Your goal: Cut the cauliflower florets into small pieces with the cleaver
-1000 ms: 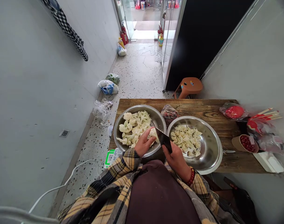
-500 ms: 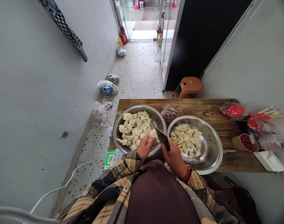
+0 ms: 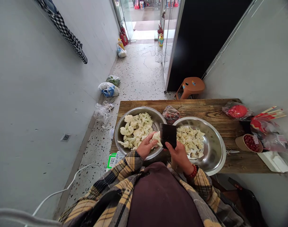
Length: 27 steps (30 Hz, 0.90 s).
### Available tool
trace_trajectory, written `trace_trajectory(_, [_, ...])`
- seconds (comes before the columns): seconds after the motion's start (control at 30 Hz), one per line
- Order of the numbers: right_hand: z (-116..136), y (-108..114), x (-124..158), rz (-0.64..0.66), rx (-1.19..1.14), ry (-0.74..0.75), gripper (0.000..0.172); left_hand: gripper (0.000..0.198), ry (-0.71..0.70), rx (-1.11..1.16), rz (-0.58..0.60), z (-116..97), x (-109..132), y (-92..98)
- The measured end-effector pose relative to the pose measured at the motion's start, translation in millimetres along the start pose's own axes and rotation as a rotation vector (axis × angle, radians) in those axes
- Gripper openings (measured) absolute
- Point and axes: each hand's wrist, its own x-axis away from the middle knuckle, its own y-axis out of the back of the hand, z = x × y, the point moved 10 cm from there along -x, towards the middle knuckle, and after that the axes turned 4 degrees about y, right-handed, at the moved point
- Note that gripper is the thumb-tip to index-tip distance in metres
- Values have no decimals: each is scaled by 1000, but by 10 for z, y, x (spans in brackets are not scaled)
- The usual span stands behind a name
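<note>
My left hand (image 3: pixel 146 146) is closed around a cauliflower piece (image 3: pixel 157 137) at the near right rim of the left steel bowl (image 3: pixel 119 124). Large cauliflower florets (image 3: pixel 136 127) fill much of that bowl. In my right hand (image 3: pixel 180 154) is a cleaver (image 3: pixel 168 135), its broad dark blade turned flat toward me, close against the right side of the held piece. The blade hides part of the right steel bowl (image 3: pixel 212 138), where small cut cauliflower pieces (image 3: pixel 190 140) lie.
The wooden table (image 3: pixel 200 108) also bears a plastic bag (image 3: pixel 171 114) behind the bowls, a knife (image 3: pixel 232 152), a cup of red beads (image 3: pixel 251 143) and wrapped skewers (image 3: pixel 270 113). Beyond its far edge stands an orange stool (image 3: pixel 191 86). Bags (image 3: pixel 108 89) line the left wall.
The cleaver has turned from a slanted, edge-on pose to showing its broad face. Both hands have shifted slightly, still with the cauliflower piece and the cleaver.
</note>
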Motion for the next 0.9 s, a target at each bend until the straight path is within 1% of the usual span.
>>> trace_trajectory(0.1, [56, 28, 2, 1, 64, 54, 35, 56, 21, 19, 43, 19, -26, -36])
trace_trajectory(0.2, [137, 58, 35, -14, 146, 153, 33, 58, 36, 52, 37, 17, -25, -43])
trace_trajectory(0.23, [122, 96, 44, -31, 165, 158, 33, 59, 44, 70, 29, 13, -14, -39])
trace_trajectory(0.27, [70, 157, 47, -54, 177, 133, 33, 60, 59, 94, 27, 10, 2, -38])
trace_trajectory(0.33, [-124, 330, 45, -110, 151, 3, 36, 60, 99, 162, 36, 3, 44, -49])
trace_trajectory(0.4, [-345, 482, 50, -143, 18, -156, 36, 59, 129, 257, 50, -20, 81, -60])
trace_trajectory(0.47, [-492, 545, 53, -147, -195, -266, 35, 54, 150, 341, 60, -43, 90, -68])
trace_trajectory(0.53, [-580, 571, 53, -166, -376, -322, 36, 49, 170, 394, 70, -47, 66, -78])
trace_trajectory(0.6, [-696, 605, 71, -203, -447, -358, 38, 45, 182, 418, 62, -38, 23, -73])
trace_trajectory(0.63, [-782, 636, 93, -224, -437, -376, 40, 44, 182, 427, 47, -34, 2, -59])
trace_trajectory(0.7, [-1004, 728, 168, -255, -342, -418, 44, 45, 179, 441, 14, -32, -23, -28])
trace_trajectory(0.8, [-1344, 902, 312, -236, -81, -472, 46, 52, 175, 457, 16, -50, -11, -27])
trace_trajectory(0.83, [-1415, 950, 346, -216, 1, -469, 45, 54, 170, 455, 28, -65, 0, -38])
trace_trajectory(0.9, [-1446, 1014, 384, -189, 104, -427, 45, 59, 150, 431, 44, -95, 20, -54])
